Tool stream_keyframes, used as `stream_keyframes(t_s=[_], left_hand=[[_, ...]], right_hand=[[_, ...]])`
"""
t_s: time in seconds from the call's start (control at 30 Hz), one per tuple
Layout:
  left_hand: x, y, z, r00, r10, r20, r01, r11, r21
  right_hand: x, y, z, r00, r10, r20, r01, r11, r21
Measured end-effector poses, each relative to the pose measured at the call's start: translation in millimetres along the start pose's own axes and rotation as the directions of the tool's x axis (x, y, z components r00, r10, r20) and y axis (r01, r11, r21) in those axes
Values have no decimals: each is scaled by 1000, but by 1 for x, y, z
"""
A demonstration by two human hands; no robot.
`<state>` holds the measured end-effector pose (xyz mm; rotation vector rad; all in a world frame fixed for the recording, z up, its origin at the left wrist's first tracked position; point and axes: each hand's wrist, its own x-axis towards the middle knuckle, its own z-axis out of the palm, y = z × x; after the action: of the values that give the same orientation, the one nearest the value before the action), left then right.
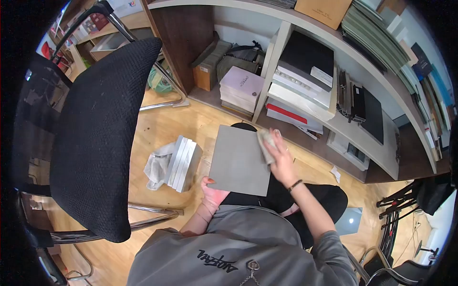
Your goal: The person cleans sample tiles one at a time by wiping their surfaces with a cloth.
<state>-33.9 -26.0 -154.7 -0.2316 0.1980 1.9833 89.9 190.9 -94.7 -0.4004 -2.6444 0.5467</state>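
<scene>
A flat, square grey board [241, 162] lies tilted over my lap. My left hand [213, 193] grips its lower left corner, with the thumb on top and the other fingers mostly hidden beneath. My right hand [281, 159] is at the board's upper right edge, its fingers closed over a crumpled greyish cloth [265, 145] that touches the board. On the floor to the left stands a stack of silvery-white slabs or books [182, 164]. A second grey cloth [158, 166] lies against that stack.
A black mesh chair [98, 138] with metal legs stands close on the left. Ahead is a low shelf unit [286, 43] holding purple-covered books [242, 86], a black binder [307, 57] and papers. On the floor at right lie a bluish sheet [350, 221] and a paper scrap [336, 174].
</scene>
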Motion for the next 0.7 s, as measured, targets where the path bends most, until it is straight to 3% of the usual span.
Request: stream_keyframes(t_s=[0.07,0.17,0.23,0.4,0.43,0.47,0.5,0.57,0.63,0.67,0.7], left_hand=[[-2,2,3,999,30,-10,-30,999,24],[-1,1,-3,997,40,-73,-39,999,7],[0,2,-3,994,39,-101,-39,999,2],[1,-2,3,999,2,-43,-2,1000,13],[1,-1,7,1000,3,-27,-2,999,40],[2,-1,9,1000,7,-10,-7,998,65],[3,-1,10,1000,17,-5,-16,998,62],[2,-1,10,1000,28,-5,-27,996,83],[0,0,6,999,42,-5,-42,995,90],[-2,-1,0,1000,24,-19,-22,997,71],[-4,-2,-6,999,1,-33,1,999,54]], right_hand=[[-13,-15,-3,999,-3,-37,2,1000,-24],[-53,-43,-19,990,-90,105,76,989,127],[-71,-41,-30,895,-282,347,190,942,275],[-36,15,-22,898,-317,303,313,948,65],[-24,17,-18,981,-108,160,105,994,24],[-15,16,-13,994,106,9,-107,994,18],[-10,5,-7,995,96,11,-96,995,17],[-11,-30,12,997,-4,-80,1,999,-35],[-22,-52,31,980,-195,28,181,949,258],[-18,-58,33,979,-201,34,186,947,261],[-14,-64,34,947,-307,95,280,934,223]])
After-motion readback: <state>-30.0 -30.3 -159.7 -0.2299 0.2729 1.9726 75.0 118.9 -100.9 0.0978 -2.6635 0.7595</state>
